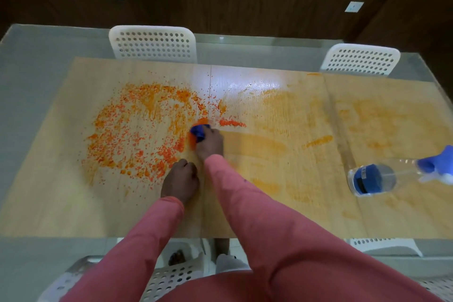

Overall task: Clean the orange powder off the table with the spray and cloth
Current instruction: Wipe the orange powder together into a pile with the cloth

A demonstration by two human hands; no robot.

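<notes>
Blue cloth (199, 132), bunched into a small wad and pressed to the table (49, 203) at the right margin of the dense orange powder (137, 135). The right hand (210, 143) grips it from above, fingers curled over the wad so that only its front edge shows; orange residue is piled directly ahead of it. Being soft and limp, the cloth likely conforms to the surface and would best be held as a compact bundle, with pressure delivered through the fingertips; a loose hold would probably let it unfold and drag. The powder appears wetted into clumps and specks, so it is liable to smear rather than lift, as the pale orange streaks (318, 141) to the right suggest. The left hand (181, 180) rests on the table just beside the right forearm, fingers curled under and holding nothing, apparently as a brace. The spray bottle (382, 176), clear, light-looking and nearly empty, lies well apart at the right edge. White perforated chairs (153, 43) stand beyond the table.
</notes>
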